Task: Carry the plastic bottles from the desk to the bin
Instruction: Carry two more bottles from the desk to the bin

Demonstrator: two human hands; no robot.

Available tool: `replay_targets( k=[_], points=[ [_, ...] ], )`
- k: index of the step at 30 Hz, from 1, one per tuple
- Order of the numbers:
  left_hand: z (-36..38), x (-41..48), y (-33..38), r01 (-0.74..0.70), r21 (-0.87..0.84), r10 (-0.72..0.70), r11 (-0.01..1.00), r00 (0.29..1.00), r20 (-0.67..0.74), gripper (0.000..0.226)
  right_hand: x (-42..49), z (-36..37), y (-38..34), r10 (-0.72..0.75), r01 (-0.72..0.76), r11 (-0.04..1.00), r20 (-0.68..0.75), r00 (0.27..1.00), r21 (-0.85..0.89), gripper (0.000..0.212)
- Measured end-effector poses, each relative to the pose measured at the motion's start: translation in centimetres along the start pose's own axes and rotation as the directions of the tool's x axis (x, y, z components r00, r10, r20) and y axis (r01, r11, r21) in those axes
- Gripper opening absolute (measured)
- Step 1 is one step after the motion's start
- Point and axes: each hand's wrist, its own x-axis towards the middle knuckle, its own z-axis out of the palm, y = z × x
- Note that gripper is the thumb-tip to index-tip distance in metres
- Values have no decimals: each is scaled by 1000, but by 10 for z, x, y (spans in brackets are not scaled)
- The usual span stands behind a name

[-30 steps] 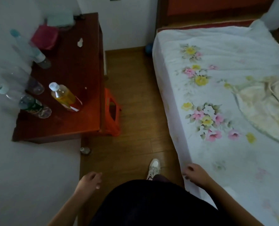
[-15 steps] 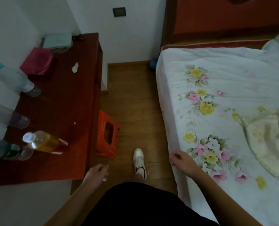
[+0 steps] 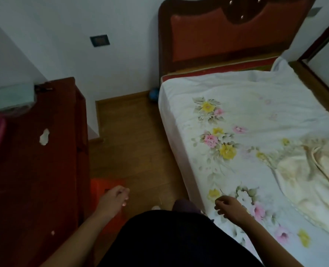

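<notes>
Left hand [image 3: 114,199], fingers loosely curled and empty, hangs over the orange stool [image 3: 106,186] just right of the desk [image 3: 34,180]; right hand [image 3: 230,209], likewise loosely curled, holds nothing; no bottles in view.

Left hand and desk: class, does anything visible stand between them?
Nothing visible does. The left hand hangs empty over the orange stool, right beside the desk, whose near edge is bare. No bottles or bin show in this view, so the path to them cannot be judged.
</notes>
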Motion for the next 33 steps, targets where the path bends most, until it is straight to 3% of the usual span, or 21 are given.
replay_targets(
  k=[5,11,17,22,27,30,33],
  points=[
    [-28,25,27,20,-86,-25,996,998,-62,28,58,-11,-73,-58,67,992,92,994,-102,14],
    [-42,13,-3,229,-327,-312,917,923,-226,17,138,2,-207,-250,371,861,345,905,-349,15],
    [-11,-41,-15,304,-603,-603,737,699,-385,15,163,53,-337,-242,628,631,653,717,-456,15],
    [32,-84,-14,178,-825,-777,537,484,-401,18,142,117,-403,-200,783,465,812,549,-415,13],
    [66,-125,-9,11,-918,-887,397,263,-380,20,96,184,-435,-150,920,258,928,340,-295,15],
    [80,-138,-8,-77,-936,-917,343,189,-352,19,70,217,-445,-140,961,173,961,240,-215,12],
    [83,-147,-13,-123,-941,-931,317,149,-333,21,47,236,-450,-132,974,133,971,201,-184,16]
  ],
)
